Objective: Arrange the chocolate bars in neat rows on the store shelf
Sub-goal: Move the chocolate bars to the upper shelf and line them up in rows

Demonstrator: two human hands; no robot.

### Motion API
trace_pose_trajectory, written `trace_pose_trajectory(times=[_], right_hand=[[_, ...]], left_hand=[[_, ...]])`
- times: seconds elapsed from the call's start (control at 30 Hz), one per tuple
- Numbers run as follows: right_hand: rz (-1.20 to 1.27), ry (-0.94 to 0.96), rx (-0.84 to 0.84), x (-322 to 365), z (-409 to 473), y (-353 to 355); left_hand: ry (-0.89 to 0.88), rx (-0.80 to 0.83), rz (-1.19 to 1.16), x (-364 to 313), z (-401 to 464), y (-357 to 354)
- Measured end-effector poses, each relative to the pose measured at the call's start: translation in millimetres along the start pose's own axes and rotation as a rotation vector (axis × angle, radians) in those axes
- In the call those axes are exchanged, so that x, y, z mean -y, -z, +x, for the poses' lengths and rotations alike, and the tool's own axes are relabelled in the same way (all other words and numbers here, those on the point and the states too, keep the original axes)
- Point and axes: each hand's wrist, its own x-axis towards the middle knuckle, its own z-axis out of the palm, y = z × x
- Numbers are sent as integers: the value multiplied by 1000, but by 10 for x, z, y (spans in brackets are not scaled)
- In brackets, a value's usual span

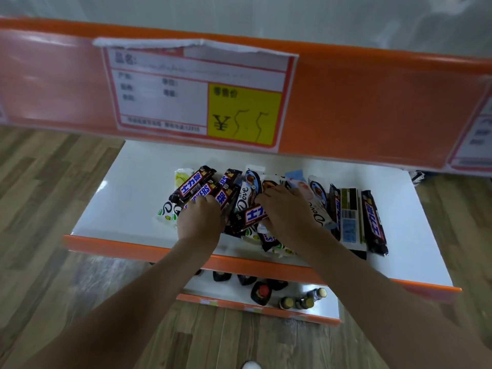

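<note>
**Both hands in the chocolate pile**

Here, the bars (239,206) lie in a loose heap on the middle shelf (133,198), a white board with an orange front lip. Most of the heap is jumbled: dark Snickers wrappers cross each other at angles on the left, white and pale-green wrappers poke out beneath them, and Dove packs lie tilted through the centre. At the right end three bars lie side by side, roughly parallel and pointing front to back: a dark one, a pack (351,217) turned barcode side up, and a Snickers (374,222) on the outside, just beside it.

The left hand (199,219) is down on the left part of the heap, fingers curled over the Snickers wrappers; whether it truly grips one or only presses on them cannot be told from above. The right hand (287,211) rests on the centre of the heap, fingers bent over a Snickers bar (251,215) and the white packs next to it; its hold is likewise unclear. Both forearms reach in over the orange lip.

Above, an upper shelf edge (372,107) in orange carries a price tag (197,94) with a yellow box and a yen sign. Below, a lower shelf (229,291) holds bottles (300,299) seen from the top. The floor (48,182) is wood-patterned.
</note>
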Motion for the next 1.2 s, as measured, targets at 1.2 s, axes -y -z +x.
trace_pose_trajectory(times=[1.2], right_hand=[[-3,-115,-494,778,-1595,1093]], left_hand=[[-296,-206,-174,531,-1531,1471]])
